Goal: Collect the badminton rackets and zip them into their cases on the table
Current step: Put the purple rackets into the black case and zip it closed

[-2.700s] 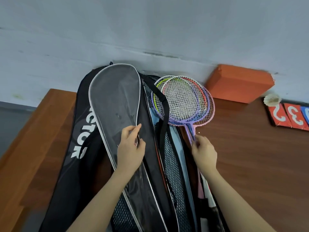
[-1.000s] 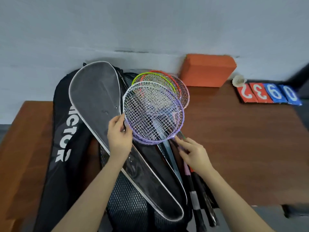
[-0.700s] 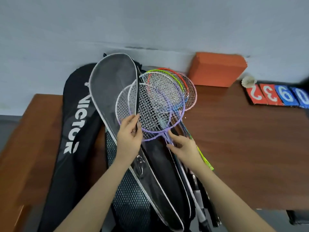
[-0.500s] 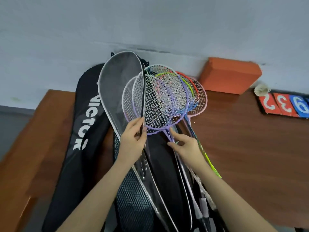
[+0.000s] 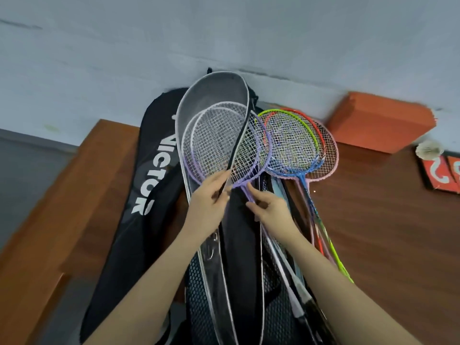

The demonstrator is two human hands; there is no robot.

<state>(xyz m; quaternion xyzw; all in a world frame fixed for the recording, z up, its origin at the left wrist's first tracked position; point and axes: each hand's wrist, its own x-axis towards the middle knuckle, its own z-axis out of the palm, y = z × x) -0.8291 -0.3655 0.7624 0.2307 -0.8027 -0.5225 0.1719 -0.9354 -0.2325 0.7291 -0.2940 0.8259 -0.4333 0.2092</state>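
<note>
The left hand pinched the black zip edge of the grey racket cover, holding its flap lifted. Two purple-framed rackets lay with their heads partly inside that opening, their strung faces overlapping. The right hand gripped the purple shafts just below the heads, thumb and fingers closed round them.

To the right, a second bundle of rackets (green, orange, blue and pink frames) rested on the wooden table, heads overlapping, shafts running toward the near edge. These lay outside any cover.

The grey cover rested on a mesh-fronted bag near the centre. A large black bag marked VICTOR lay to the left, its far end against the wall.

At the far right stood an orange block, a shuttlecock and red number cards, well apart from the hands.
</note>
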